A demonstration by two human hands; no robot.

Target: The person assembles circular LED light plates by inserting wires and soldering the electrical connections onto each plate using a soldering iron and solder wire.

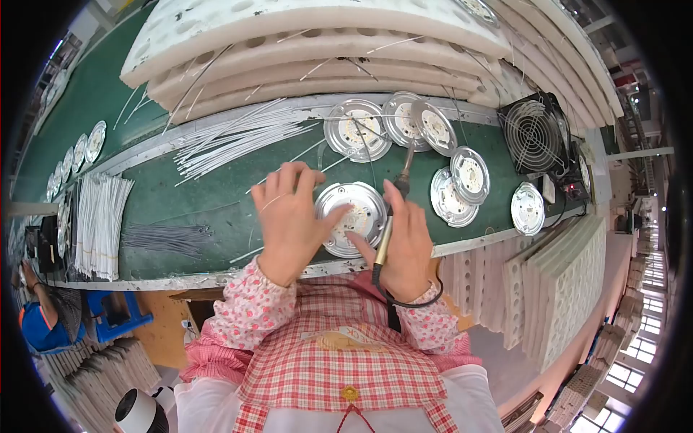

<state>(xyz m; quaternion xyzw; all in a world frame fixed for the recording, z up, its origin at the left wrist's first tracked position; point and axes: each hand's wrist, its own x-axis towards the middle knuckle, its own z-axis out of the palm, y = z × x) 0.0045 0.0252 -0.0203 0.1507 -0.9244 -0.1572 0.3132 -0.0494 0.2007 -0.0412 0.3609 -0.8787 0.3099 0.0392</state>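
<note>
A round silver lamp plate point(359, 242) with a pale LED board lies on the green bench in front of me. My left hand point(289, 220) is over its left side, fingers apart, thumb reaching across the board. A thin pale strand crosses the fingers; whether they grip it I cannot tell. My right hand point(408, 249) is closed around a soldering iron point(385, 242) at the plate's right side, its thumb near the board. The iron's tip points away from me, toward other lamp plates point(357, 130) at the back.
White wires point(231, 141) lie loose behind my left hand. Bundled white wires point(102, 227) and dark wires point(170, 238) are at left. More lamp plates point(527, 209) and a fan point(534, 135) stand at right. Stacked foam trays point(310, 72) line the back. Another person point(47, 321) sits far left.
</note>
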